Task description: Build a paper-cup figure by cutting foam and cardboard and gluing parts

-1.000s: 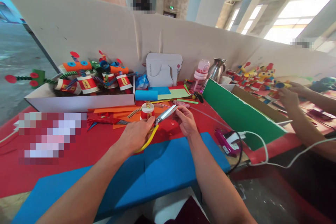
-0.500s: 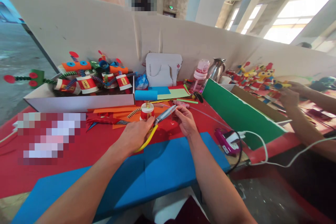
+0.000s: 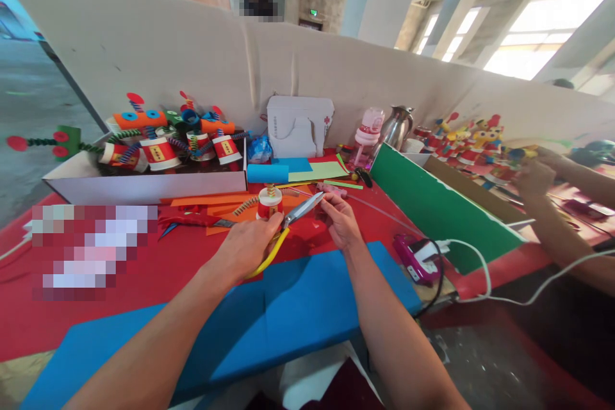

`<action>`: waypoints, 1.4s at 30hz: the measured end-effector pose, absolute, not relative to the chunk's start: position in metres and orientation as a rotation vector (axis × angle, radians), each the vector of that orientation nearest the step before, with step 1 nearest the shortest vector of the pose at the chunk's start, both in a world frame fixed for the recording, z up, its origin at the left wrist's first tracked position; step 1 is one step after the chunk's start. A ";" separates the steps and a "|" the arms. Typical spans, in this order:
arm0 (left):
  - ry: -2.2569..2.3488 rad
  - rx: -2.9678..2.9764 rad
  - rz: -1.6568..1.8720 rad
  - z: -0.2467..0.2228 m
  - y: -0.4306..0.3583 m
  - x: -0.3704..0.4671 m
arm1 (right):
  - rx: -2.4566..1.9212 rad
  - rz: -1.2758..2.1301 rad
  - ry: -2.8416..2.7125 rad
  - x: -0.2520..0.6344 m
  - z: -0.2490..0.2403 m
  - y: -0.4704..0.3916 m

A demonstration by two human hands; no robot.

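Note:
My left hand [image 3: 250, 245] is closed around a pair of scissors [image 3: 303, 207] with yellow handles, blades pointing away to the right. At the blade tips, my right hand [image 3: 340, 218] pinches with thumb and forefinger; whatever lies between them is too small to make out. Just behind my left fingers stands an upturned red and white paper cup [image 3: 269, 202] with a coiled paper spring on top and folded paper strips at its sides. A second pair of scissors, with red handles [image 3: 189, 218], lies left of my hand on orange paper [image 3: 211, 205].
A white box [image 3: 148, 184] of finished cup figures stands at the left. Blue sheets [image 3: 317, 282] cover the front edge. At the right are a green-sided box [image 3: 442, 211], a purple power socket [image 3: 416, 261] with cables, and a co-worker's hands [image 3: 535, 173]. A pink bottle [image 3: 368, 134] stands behind.
My hands and the scissors have hardly moved. The co-worker's hands at the right have shifted slightly.

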State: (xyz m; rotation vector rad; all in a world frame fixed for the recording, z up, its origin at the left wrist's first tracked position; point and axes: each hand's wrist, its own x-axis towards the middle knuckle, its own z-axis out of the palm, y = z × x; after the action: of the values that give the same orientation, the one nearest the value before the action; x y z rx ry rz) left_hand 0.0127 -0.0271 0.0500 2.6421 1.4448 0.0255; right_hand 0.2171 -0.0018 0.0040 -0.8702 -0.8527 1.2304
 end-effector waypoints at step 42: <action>1.490 2.654 0.133 0.051 -0.027 0.000 | -0.914 1.164 -0.796 0.221 0.002 0.002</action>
State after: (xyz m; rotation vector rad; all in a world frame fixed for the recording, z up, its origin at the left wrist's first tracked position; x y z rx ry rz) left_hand -0.0002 -0.0268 0.0515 2.6542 1.4896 0.1326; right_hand 0.2206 0.0024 0.0017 -0.9136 -0.7958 1.1643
